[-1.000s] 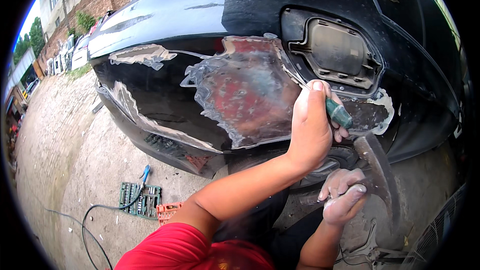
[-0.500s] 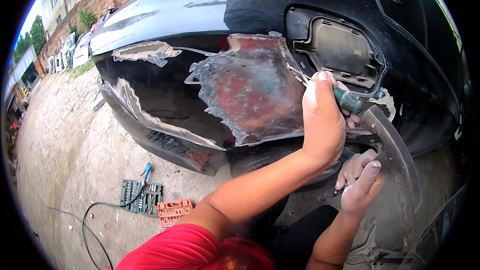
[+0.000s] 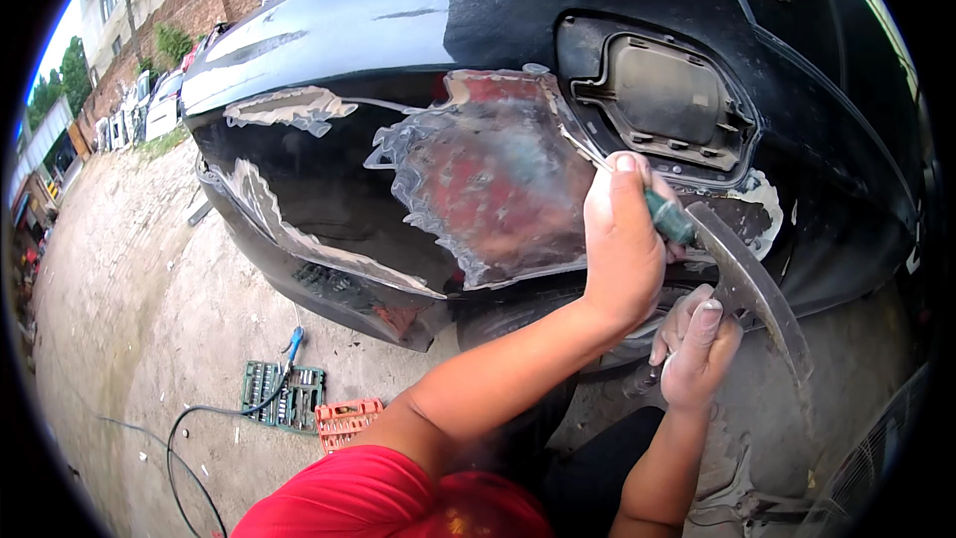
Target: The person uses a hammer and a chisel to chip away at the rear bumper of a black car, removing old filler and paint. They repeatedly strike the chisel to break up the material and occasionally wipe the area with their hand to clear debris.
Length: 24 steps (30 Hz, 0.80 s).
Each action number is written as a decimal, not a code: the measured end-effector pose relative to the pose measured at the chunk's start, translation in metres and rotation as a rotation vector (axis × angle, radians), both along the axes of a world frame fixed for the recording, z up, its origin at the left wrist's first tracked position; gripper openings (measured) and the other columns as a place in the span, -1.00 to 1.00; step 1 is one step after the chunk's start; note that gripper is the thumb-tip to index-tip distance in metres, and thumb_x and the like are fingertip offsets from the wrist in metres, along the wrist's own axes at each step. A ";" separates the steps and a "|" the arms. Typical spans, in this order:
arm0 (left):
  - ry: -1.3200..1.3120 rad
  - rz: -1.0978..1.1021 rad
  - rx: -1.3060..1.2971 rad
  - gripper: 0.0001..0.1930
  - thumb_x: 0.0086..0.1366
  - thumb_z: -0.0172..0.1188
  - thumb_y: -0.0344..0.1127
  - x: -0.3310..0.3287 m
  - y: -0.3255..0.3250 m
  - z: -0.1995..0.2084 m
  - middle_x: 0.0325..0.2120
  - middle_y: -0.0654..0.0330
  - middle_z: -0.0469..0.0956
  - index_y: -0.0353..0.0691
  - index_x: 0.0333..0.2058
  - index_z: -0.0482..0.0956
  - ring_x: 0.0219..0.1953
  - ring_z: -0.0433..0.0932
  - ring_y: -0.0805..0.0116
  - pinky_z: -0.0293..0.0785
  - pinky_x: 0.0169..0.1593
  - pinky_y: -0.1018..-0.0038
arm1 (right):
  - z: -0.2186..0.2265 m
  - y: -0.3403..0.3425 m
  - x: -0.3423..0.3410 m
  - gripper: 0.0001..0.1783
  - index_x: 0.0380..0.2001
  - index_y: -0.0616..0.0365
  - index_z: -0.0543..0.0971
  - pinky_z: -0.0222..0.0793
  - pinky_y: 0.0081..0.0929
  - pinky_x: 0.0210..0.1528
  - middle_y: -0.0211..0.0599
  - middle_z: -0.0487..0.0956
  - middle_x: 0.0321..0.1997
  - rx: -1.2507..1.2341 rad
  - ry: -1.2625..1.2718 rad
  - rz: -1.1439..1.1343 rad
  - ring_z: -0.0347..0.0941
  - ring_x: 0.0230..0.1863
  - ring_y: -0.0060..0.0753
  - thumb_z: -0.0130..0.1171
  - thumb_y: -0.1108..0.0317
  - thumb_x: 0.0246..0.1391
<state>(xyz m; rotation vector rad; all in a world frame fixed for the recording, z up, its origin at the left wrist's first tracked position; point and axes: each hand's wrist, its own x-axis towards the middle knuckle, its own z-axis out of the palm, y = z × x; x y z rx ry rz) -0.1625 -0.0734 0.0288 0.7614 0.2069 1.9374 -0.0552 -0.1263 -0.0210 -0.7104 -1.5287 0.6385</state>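
Observation:
My left hand (image 3: 622,239) is closed around a screwdriver with a green handle (image 3: 669,219). Its thin shaft (image 3: 590,150) slants up-left to the edge of a black car panel, beside a recess (image 3: 669,95) in the bodywork. To its left, the panel has a sanded patch (image 3: 508,179) of bare grey and red with ragged edges. Lower right, my right hand (image 3: 697,349), dusty with grey powder, grips a long curved metal bar tool (image 3: 752,279). The bar's upper end is by the butt of the screwdriver handle; whether they touch, I cannot tell.
On the ground at lower left lie an open green socket set (image 3: 284,397) and an orange tool case (image 3: 349,422). A black hose with a blue end (image 3: 295,341) crosses them. The car's wheel (image 3: 498,324) is below the panel. A fan-like wire grille (image 3: 876,468) stands at lower right.
Both hands have shifted a little to the left with their tools, the right one also slightly upward. The view has moved slightly, and both grips are unchanged.

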 end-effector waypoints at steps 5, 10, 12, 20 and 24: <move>0.171 0.087 0.015 -0.67 0.63 -0.19 -0.08 -0.006 0.004 -0.014 -0.65 0.22 0.34 -0.10 -0.34 0.24 -0.67 0.28 0.45 0.24 -0.58 0.52 | -0.023 -0.009 0.002 -0.36 -0.52 0.04 0.19 0.06 -0.58 -0.76 -0.44 0.15 -0.73 0.048 0.402 0.185 0.03 -0.82 -0.55 -0.33 -0.22 0.52; 0.250 0.106 0.048 -0.70 0.63 -0.20 -0.10 -0.012 0.012 -0.026 -0.65 0.22 0.35 -0.10 -0.32 0.25 -0.67 0.27 0.45 0.25 -0.56 0.50 | -0.041 -0.014 -0.009 -0.37 -0.51 0.09 0.20 0.08 -0.54 -0.76 -0.39 0.17 -0.73 0.042 0.232 0.141 0.07 -0.80 -0.53 -0.29 -0.17 0.53; 0.268 0.115 0.059 -0.71 0.63 -0.20 -0.11 -0.015 0.015 -0.026 -0.65 0.22 0.35 -0.11 -0.31 0.25 -0.68 0.26 0.45 0.26 -0.55 0.49 | -0.042 -0.006 -0.010 -0.38 -0.52 0.10 0.20 0.09 -0.55 -0.75 -0.39 0.18 -0.73 0.015 0.161 0.142 0.09 -0.79 -0.53 -0.26 -0.16 0.53; 0.347 0.058 0.033 -0.68 0.62 -0.17 -0.09 -0.034 0.014 -0.016 -0.66 0.24 0.32 -0.11 -0.34 0.26 -0.70 0.23 0.47 0.22 -0.59 0.51 | -0.055 -0.010 -0.017 -0.38 -0.52 0.10 0.21 0.12 -0.55 -0.74 -0.41 0.19 -0.72 -0.009 0.258 0.228 0.11 -0.78 -0.55 -0.25 -0.17 0.53; 0.420 0.045 0.049 -0.66 0.61 -0.16 -0.07 -0.047 0.013 -0.017 -0.67 0.24 0.30 -0.11 -0.37 0.25 -0.70 0.22 0.47 0.21 -0.60 0.52 | -0.064 -0.008 -0.024 -0.38 -0.52 0.09 0.20 0.12 -0.56 -0.74 -0.41 0.19 -0.72 -0.014 0.256 0.251 0.10 -0.79 -0.55 -0.26 -0.17 0.53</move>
